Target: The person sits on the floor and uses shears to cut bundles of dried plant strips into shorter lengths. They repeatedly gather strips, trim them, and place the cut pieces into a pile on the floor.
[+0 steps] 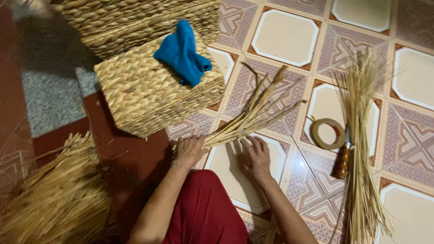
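Floor tiles bear straw bundle (253, 115) slanting up-right from left hand (189, 150).

No labels, signs or screens anywhere in view. Nearest to packaging: two woven straw boxes in the upper left of the frame. Front woven box (149, 97) rectangular, pale golden braid, sitting tilted across the edge of the patterned tiles, left of centre, carrying a crumpled blue cloth (183, 52) on its top. Rear woven box (131, 20) of the same braid, larger, cut off by the top edge, touching or just behind the front one. No printed wrapping, tags or stickers seen on either. Roll of tan tape (327, 134) lying flat on a tile at right of centre, ring-shaped, bare of any label.
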Demonstrator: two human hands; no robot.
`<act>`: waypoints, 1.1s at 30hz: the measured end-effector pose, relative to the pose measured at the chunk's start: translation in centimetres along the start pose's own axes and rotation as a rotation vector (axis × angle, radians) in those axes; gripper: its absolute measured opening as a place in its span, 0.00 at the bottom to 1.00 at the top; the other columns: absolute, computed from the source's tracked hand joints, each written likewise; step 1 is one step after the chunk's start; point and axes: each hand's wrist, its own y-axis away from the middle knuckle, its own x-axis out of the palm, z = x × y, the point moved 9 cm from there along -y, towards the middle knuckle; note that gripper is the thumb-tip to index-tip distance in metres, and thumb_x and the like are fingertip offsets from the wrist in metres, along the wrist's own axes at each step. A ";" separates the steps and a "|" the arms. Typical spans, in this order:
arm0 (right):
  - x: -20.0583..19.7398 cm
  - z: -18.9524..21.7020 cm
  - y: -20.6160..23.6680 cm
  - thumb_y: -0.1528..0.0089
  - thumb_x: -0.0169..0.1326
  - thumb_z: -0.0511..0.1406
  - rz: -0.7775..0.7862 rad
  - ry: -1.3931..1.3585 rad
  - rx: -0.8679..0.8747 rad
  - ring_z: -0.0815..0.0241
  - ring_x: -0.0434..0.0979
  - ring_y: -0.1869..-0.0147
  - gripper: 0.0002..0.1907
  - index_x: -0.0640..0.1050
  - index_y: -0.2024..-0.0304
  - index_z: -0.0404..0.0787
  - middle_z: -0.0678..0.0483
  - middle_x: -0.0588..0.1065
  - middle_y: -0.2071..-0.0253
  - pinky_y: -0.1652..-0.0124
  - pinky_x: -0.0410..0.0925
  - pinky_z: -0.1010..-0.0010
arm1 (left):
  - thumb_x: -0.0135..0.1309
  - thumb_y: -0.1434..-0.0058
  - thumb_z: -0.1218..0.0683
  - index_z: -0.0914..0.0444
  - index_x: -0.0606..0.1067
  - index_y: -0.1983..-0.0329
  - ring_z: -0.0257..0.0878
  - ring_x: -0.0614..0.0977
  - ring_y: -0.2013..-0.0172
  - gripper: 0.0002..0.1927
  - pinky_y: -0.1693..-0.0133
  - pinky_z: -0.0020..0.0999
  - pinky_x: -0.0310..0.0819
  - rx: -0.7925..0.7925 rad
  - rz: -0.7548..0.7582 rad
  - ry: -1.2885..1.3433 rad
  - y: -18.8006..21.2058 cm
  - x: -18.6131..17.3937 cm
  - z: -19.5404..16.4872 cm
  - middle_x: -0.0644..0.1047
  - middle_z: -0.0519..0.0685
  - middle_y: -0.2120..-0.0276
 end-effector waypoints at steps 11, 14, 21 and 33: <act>2.1 5.9 -3.0 0.41 0.65 0.30 0.023 -0.278 0.098 0.49 0.71 0.41 0.15 0.81 0.50 0.42 0.51 0.77 0.47 0.43 0.68 0.58 | 0.59 0.39 0.44 0.55 0.66 0.33 0.53 0.73 0.41 0.32 0.41 0.56 0.64 -0.179 -0.307 0.241 11.0 -8.9 12.9 0.71 0.55 0.36; 2.1 10.3 -3.8 0.41 0.64 0.31 0.017 -0.440 0.045 0.52 0.74 0.43 0.13 0.81 0.53 0.41 0.51 0.79 0.51 0.43 0.68 0.61 | 0.57 0.36 0.48 0.60 0.72 0.42 0.48 0.79 0.53 0.21 0.51 0.46 0.74 -0.228 -0.444 0.435 16.4 -10.0 19.7 0.77 0.54 0.50; 8.3 23.3 -5.5 0.40 0.64 0.36 0.401 -0.584 -0.069 0.53 0.82 0.62 0.11 0.82 0.56 0.38 0.47 0.81 0.61 0.61 0.74 0.65 | 0.52 0.35 0.59 0.67 0.74 0.66 0.33 0.72 0.67 0.06 0.65 0.29 0.68 -0.218 -1.009 0.910 27.7 -7.4 32.3 0.74 0.46 0.70; 20.1 23.1 -1.0 0.38 0.61 0.46 0.588 -0.324 -0.018 0.45 0.84 0.65 0.14 0.84 0.57 0.46 0.42 0.80 0.69 0.63 0.74 0.58 | 0.68 0.51 0.35 0.52 0.45 0.20 0.48 0.42 0.23 0.63 0.27 0.62 0.29 -0.861 -0.006 0.254 30.7 2.4 27.7 0.43 0.50 0.22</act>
